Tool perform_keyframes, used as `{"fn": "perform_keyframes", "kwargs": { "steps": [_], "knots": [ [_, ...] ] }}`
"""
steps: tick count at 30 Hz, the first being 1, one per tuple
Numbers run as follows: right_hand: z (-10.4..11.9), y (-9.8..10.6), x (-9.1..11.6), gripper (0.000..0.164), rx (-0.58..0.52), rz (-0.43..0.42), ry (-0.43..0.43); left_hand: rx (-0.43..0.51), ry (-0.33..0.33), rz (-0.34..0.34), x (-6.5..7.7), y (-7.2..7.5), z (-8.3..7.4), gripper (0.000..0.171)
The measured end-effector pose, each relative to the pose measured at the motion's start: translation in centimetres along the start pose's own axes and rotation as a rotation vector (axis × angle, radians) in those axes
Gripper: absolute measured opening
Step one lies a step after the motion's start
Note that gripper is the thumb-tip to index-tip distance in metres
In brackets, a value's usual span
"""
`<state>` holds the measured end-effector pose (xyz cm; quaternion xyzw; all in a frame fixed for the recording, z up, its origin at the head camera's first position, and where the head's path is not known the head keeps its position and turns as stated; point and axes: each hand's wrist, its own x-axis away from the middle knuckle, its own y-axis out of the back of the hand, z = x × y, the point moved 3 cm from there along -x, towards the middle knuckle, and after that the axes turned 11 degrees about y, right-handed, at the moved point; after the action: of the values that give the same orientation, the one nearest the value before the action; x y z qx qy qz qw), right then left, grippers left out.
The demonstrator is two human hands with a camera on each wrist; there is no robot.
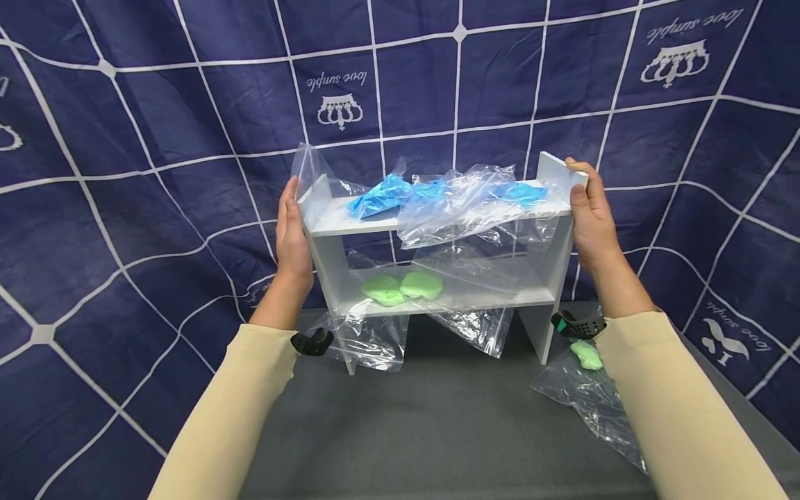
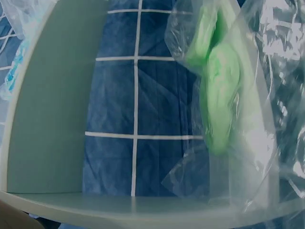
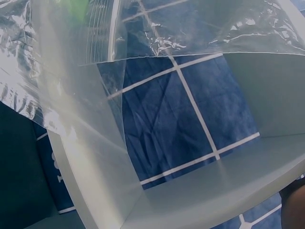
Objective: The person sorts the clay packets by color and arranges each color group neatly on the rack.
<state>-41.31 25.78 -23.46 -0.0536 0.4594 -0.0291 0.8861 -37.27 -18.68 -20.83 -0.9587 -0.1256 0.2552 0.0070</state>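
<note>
A small white two-tier shelf [image 1: 331,223] stands upright between both hands. Against the outside of its left side panel, my left hand [image 1: 294,239] presses with fingers fairly straight. At the top of the right panel, my right hand [image 1: 592,219] grips the edge, thumb in front and fingers behind. Clear plastic bags with blue contents [image 1: 382,194] lie along the top board, one draping over its front. On the lower board, clear bags hold light green soft-looking lumps [image 1: 421,285], also seen as green lumps [image 2: 221,90] in the left wrist view; their plastic hangs below the board.
Another clear bag [image 1: 587,403] with a green lump [image 1: 586,354] lies on the dark grey tabletop [image 1: 425,430], partly behind the right forearm. A navy curtain [image 1: 412,83] with white grid lines hangs close behind the shelf and along both sides.
</note>
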Motion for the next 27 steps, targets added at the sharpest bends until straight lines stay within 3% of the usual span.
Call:
{"fn": "perform_keyframes", "kwargs": {
  "steps": [12, 20, 27],
  "knots": [
    [0.1, -0.3, -0.2, 0.037, 0.028, 0.003, -0.006, -0.007, -0.027, 0.027, -1.8, 0.3, 0.1, 0.05],
    [-0.1, 0.0, 0.0, 0.035, 0.016, -0.009, -0.014, -0.172, -0.046, 0.041, -2.6, 0.0, 0.0, 0.047],
    [0.0, -0.1, -0.1, 0.036, 0.033, -0.007, -0.008, -0.093, -0.067, -0.008, -2.6, -0.3, 0.9, 0.044]
  ]
}}
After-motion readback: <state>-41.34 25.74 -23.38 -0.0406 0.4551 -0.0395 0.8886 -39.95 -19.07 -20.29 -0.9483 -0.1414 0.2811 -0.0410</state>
